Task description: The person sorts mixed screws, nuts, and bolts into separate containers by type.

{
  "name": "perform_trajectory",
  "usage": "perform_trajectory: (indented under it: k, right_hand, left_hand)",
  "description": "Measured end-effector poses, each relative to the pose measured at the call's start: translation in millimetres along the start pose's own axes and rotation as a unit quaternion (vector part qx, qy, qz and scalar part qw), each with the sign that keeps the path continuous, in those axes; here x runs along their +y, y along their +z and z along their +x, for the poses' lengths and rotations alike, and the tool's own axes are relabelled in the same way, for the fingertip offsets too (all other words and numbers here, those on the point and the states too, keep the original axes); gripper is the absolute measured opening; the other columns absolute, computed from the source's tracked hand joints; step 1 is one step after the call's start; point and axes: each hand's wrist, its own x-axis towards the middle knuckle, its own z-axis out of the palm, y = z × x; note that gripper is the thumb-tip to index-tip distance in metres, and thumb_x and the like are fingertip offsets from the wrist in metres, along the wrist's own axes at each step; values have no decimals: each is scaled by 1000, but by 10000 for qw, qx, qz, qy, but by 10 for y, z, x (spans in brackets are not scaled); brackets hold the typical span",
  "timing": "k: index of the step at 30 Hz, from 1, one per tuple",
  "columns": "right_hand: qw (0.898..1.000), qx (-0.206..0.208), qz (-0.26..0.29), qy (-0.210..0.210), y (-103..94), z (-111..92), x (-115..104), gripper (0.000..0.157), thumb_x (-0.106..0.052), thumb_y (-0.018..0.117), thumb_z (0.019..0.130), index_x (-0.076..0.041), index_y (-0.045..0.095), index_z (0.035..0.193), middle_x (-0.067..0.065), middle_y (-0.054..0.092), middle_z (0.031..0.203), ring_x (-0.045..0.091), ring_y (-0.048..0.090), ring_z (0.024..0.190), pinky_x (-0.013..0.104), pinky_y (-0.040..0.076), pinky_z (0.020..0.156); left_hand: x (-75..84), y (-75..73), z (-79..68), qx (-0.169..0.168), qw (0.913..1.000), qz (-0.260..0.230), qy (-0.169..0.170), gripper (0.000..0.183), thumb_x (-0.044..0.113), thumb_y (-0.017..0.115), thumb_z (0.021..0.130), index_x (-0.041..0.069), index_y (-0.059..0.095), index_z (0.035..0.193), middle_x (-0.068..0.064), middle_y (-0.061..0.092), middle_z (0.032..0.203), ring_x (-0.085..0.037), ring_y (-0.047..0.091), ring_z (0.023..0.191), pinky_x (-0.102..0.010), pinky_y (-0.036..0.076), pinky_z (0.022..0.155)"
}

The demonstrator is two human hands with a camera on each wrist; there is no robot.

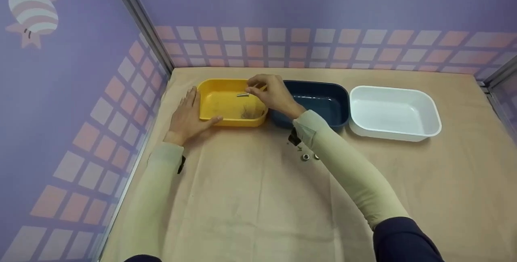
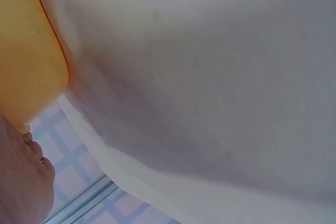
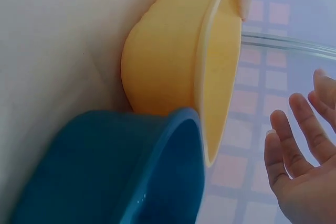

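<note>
In the head view, my right hand (image 1: 274, 94) is above the right part of a yellow bin (image 1: 232, 122). Its thumb and forefinger pinch a small silver screw (image 1: 242, 95), which points left over the bin. The right wrist view shows the other fingers of that hand loosely spread, the screw out of sight. My left hand (image 1: 188, 118) rests against the bin's left end, fingers straight along the outside and thumb on the front rim. A blurred greyish patch (image 1: 252, 112) lies at the bin's right inside; I cannot tell what it is.
A dark blue bin (image 1: 319, 83) stands right of the yellow one, then a white bin (image 1: 396, 136). A metal nut (image 1: 305, 157) lies on the cloth near my right forearm, with another partly hidden nut and small bits. Patterned walls (image 1: 101, 112) border the table.
</note>
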Motion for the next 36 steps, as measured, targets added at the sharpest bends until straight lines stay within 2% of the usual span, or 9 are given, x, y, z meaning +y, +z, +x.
perform_trajectory:
  k: [7, 15, 26, 32, 36]
  right_hand:
    - [9999, -45, -25, -158, -111, -84, -9, 26, -26, 71, 105, -9, 79, 123, 5, 78, 121, 19, 71, 103, 34, 62, 94]
    - [9991, 24, -130, -410, -234, -222, -12, 27, -28, 72, 104, -9, 80, 122, 5, 79, 120, 15, 68, 96, 32, 60, 84]
    - [9977, -11, -186, -654, -371, -429, 32, 25, -21, 75, 102, -5, 80, 121, 11, 78, 115, 21, 72, 98, 39, 63, 91]
    - [9977, -106, -275, -610, -467, -580, 34, 25, -21, 75, 102, -9, 79, 123, 9, 77, 116, 17, 71, 103, 37, 63, 96]
    - [9967, -120, -289, -747, -512, -684, 76, 24, -20, 77, 101, -8, 79, 121, 12, 77, 114, 19, 72, 102, 37, 63, 94]
  left_hand:
    - [48, -14, 4, 121, 9997, 168, 93, 126, 82, 57, 91, -7, 12, 168, -24, 8, 178, -41, 12, 166, -50, 9, 137]
    - [222, -9, 35, 56, 9995, 174, 242, 120, 80, 55, 93, -3, 14, 170, -21, 11, 179, -38, 11, 167, -50, 9, 137]
    - [543, 51, 116, 151, 9971, 220, 713, 108, 78, 49, 97, 2, 21, 170, -16, 19, 178, -35, 9, 167, -50, 6, 137]
    - [712, 111, 132, 112, 9957, 316, 862, 108, 80, 45, 97, 4, 20, 171, -14, 18, 179, -33, 9, 168, -48, 4, 137]
    - [833, 157, 147, 123, 9939, 331, 1047, 106, 78, 46, 98, 4, 21, 171, -15, 19, 179, -33, 10, 168, -48, 6, 137]
